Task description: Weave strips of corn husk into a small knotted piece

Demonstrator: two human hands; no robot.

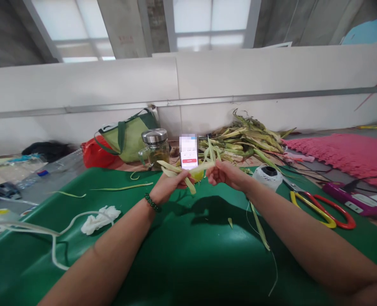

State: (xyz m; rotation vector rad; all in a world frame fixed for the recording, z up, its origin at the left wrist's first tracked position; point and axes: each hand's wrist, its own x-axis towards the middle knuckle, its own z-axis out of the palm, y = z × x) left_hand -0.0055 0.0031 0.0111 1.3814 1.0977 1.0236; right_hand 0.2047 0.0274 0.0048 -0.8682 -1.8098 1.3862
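Note:
Strips of pale green corn husk (202, 168) stretch between my two hands above the green mat. My left hand (171, 185), with a beaded bracelet at the wrist, is closed on the husk; loose ends stick out to its left and below it. My right hand (225, 175) pinches the other end, and more strips rise just behind its fingertips. A lit phone (188, 154) stands upright behind the hands. Beside my right wrist is a spool of white thread (267, 177). A long husk strip (260, 227) and some thread trail down the mat below my right forearm.
A glass mug with a metal lid (155, 146) and a green bag (132, 136) stand at the back left. Behind lies a husk pile (245, 136). Red-and-yellow scissors (318, 208) and a purple power strip (355, 199) lie right; crumpled tissue (100, 219) and white cord (56, 250) left.

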